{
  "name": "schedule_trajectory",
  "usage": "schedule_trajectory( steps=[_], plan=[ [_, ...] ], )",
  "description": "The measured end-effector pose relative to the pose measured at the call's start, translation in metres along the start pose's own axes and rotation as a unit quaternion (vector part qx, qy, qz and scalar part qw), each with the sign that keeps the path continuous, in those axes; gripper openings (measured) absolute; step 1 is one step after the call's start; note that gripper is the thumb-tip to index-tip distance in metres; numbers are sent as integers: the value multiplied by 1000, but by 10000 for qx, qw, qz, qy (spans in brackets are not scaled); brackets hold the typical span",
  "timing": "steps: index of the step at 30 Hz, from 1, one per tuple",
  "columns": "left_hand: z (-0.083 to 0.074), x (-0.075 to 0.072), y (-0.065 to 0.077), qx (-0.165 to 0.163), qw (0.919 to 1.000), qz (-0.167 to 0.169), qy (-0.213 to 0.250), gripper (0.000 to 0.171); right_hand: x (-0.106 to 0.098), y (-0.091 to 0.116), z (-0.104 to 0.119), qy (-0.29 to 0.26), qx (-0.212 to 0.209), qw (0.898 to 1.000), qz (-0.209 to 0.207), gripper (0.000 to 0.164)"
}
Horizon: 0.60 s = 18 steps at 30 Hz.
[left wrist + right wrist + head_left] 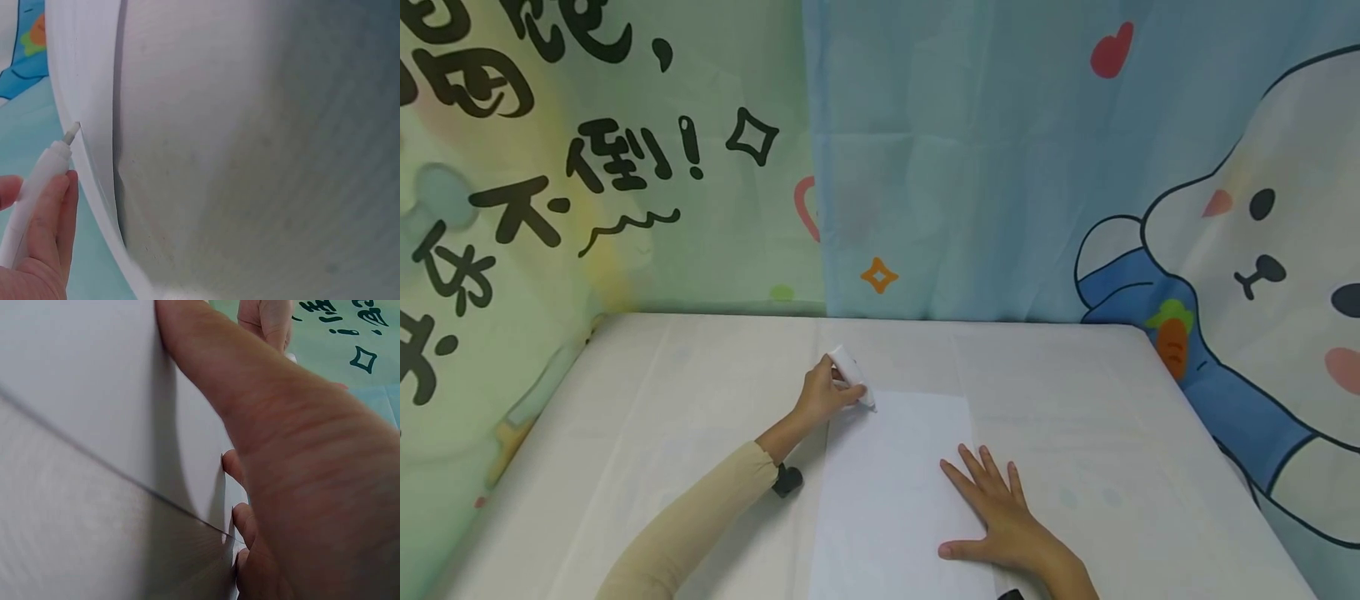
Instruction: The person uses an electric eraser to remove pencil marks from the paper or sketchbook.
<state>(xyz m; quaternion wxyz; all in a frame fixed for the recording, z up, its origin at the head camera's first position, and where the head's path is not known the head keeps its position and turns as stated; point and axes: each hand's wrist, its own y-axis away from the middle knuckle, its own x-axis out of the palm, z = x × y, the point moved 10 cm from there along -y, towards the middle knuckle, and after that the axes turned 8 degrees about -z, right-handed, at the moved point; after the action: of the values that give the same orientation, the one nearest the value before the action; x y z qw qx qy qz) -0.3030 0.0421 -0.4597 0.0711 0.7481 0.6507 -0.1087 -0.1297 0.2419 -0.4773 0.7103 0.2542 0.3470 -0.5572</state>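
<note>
A sheet of white paper (887, 483) lies on the white-covered table. My left hand (820, 398) pinches a thick white pen (848, 369) between thumb and fingers at the sheet's far left corner. In the left wrist view the pen (39, 194) shows a narrow greyish tip, close to the paper's edge; whether it touches cannot be told. My right hand (1000, 521) rests with fingers spread across the sheet's right edge. The right wrist view shows its thumb over the paper (81, 362) and other fingertips near the edge.
The white tablecloth (1112, 417) spreads around the paper, with fold creases. Behind the table hang printed cloths, a green one (737, 250) with black lettering and a blue one (962, 167) with a cartoon animal. A black strap piece (787, 481) sits at the left wrist.
</note>
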Motion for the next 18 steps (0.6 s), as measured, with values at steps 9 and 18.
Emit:
schedule_trajectory(
  steps=[9,18],
  plan=[
    [2,-3,1,45,10000,-12,-70,41,2,-1,-2,107,-32,9999,-6,104],
    [3,-4,9,39,9999,76,-74,39,2,-1,-2,93,-16,10000,-21,103]
  ],
)
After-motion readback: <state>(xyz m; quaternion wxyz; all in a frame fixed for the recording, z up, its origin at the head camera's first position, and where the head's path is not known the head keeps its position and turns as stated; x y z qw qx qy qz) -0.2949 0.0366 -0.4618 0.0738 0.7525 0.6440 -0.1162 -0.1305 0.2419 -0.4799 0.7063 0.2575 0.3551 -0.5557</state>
